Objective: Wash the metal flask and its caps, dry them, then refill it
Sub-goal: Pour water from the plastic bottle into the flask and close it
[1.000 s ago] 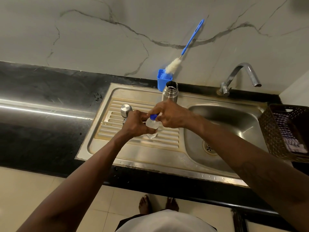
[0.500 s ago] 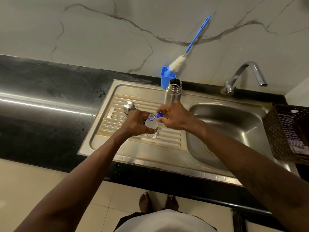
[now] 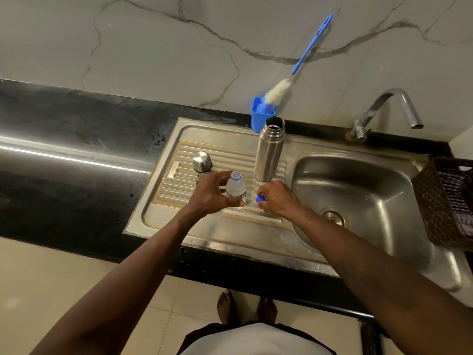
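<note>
Left hand: fingers wrapped round a small clear plastic water bottle, uncapped, just in front of the tall cylindrical stainless-steel flask.
Right hand: fingers pinch a round blue plastic bottle cap.
Risks: squeezing the soft bottle may slop water; the narrow flask mouth invites spillage when pouring.
Flask: upright, open-mouthed, on the ribbed steel draining board. A domed steel cup-cap stands to its left.

The woven basket runs off the right edge; a small metal item lies mostly hidden behind the left hand.

one flask, one bottle, one blue cap.
</note>
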A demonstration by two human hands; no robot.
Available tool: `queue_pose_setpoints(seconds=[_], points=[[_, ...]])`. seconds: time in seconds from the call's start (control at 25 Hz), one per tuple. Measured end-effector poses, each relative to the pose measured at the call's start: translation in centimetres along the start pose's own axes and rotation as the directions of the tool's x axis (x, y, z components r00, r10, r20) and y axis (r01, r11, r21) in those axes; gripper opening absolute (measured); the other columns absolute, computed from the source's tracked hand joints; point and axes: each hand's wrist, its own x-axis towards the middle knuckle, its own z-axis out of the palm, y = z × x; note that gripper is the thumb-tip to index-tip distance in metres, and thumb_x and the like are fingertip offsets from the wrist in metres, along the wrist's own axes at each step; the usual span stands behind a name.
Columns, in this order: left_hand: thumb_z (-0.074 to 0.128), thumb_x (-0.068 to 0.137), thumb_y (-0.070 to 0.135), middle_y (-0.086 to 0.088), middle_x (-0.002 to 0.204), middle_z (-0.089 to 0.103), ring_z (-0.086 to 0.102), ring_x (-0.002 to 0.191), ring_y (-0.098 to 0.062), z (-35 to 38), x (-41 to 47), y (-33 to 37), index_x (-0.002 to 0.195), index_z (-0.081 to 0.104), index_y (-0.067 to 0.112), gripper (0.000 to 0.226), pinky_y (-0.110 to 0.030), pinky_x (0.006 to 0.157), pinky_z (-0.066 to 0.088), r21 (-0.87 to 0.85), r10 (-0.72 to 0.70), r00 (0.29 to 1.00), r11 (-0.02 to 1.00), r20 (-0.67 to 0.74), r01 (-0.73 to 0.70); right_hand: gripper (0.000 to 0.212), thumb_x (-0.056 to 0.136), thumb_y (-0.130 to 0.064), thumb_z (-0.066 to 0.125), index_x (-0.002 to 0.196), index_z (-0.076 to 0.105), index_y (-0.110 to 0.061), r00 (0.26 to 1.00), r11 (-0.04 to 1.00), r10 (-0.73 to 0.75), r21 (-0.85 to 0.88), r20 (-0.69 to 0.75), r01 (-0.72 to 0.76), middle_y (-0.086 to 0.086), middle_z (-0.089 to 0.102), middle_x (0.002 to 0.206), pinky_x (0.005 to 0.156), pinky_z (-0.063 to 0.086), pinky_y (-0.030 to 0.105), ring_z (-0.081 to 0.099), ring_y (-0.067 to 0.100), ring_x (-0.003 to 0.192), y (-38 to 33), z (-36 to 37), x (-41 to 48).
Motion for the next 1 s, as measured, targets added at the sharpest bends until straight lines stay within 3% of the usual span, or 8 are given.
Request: queue_pose_setpoints(seconds=[0.16,0.36,0.44,0.52,0.64,0.72,0.84,1.0], points=[[0.102,0.061,0.025,0.011,0.103,0.077,0.07,0.094,0.009,0.7,0.0,-0.4,0.118,0.076,0.016,0.063,-0.007,0.082,0.052,-0.012,-0.022,1.0,1.0,-0.004,0.022,0.017,0.073,-0.028,0.085,0.086,0.077,-0.019,1.0,0.999,0.018,0.047,0.01,-0.019,0.001,0.072,0.08,0.073,0.061,0.039,0.068,0.022,0.075,1.1,1.0,0.9],[0.103,0.058,0.032,0.008,0.101,0.078,0.073,0.092,0.001,1.1,0.0,-0.5,0.115,0.076,0.018,0.064,-0.016,0.083,0.057,0.0,-0.023,1.0,1.0,-0.016,0.023,0.055,0.068,-0.038,0.093,0.114,0.076,-0.013,0.996,0.974,0.088,0.206,0.033,-0.093,0.002,0.075,0.098,0.077,0.056,0.028,0.068,0.011,0.082,1.9,0.5,0.3],[0.102,0.059,0.034,0.006,0.101,0.078,0.074,0.093,-0.005,1.2,0.0,-0.6,0.114,0.076,0.018,0.064,-0.02,0.084,0.059,0.001,-0.024,0.999,1.0,-0.022,0.024,0.048,0.07,-0.048,0.09,0.104,0.078,-0.017,0.984,0.96,0.132,0.264,-0.122,-0.096,-0.001,0.074,0.093,0.074,0.057,0.029,0.067,0.009,0.079,1.8,-0.4,-0.4],[0.102,0.06,0.032,0.006,0.1,0.078,0.074,0.092,-0.005,1.2,-0.1,-0.5,0.112,0.077,0.017,0.06,-0.022,0.084,0.06,0.002,-0.019,0.999,1.0,-0.029,0.019,0.054,0.067,-0.059,0.089,0.102,0.074,-0.019,0.908,0.907,0.239,0.412,-0.345,-0.082,-0.004,0.072,0.088,0.074,0.059,0.032,0.066,0.01,0.077,1.9,-1.8,-0.8],[0.101,0.061,0.028,0.008,0.095,0.078,0.074,0.089,-0.005,1.1,0.1,0.0,0.106,0.078,0.019,0.052,-0.026,0.085,0.062,0.022,-0.017,0.999,1.0,-0.048,0.018,0.098,0.06,-0.067,0.089,0.137,0.053,-0.019,0.82,0.821,0.332,0.571,-0.465,-0.008,0.004,0.066,0.12,0.089,0.056,0.032,0.064,0.015,0.104,2.0,-4.4,0.2],[0.102,0.059,0.024,0.009,0.095,0.078,0.075,0.088,-0.005,1.1,0.4,0.5,0.105,0.079,0.019,0.052,-0.028,0.085,0.062,0.02,-0.033,0.998,0.999,-0.061,0.034,0.121,0.057,-0.07,0.089,0.152,0.034,-0.021,0.842,0.806,0.306,0.591,-0.445,0.019,0.009,0.054,0.144,0.103,0.05,0.035,0.055,0.019,0.126,1.4,-6.0,1.3],[0.102,0.057,0.021,0.007,0.096,0.08,0.076,0.088,-0.005,0.8,1.1,1.1,0.105,0.079,0.018,0.053,-0.031,0.086,0.063,-0.009,-0.056,0.992,0.998,-0.109,0.056,0.135,0.054,-0.07,0.09,0.159,0.017,-0.026,0.893,0.803,0.237,0.594,-0.383,0.041,0.009,0.04,0.159,0.115,0.039,0.039,0.043,0.021,0.143,0.4,-7.3,2.9],[0.101,0.057,0.025,0.006,0.099,0.079,0.075,0.09,-0.005,0.2,2.5,2.0,0.108,0.078,0.017,0.057,-0.028,0.087,0.062,-0.022,-0.071,0.986,0.997,-0.149,0.068,0.125,0.057,-0.057,0.095,0.156,0.026,-0.023,0.917,0.804,0.126,0.581,-0.379,0.129,0.001,0.05,0.151,0.11,0.043,0.037,0.05,0.018,0.134,-0.6,-7.4,4.2]])
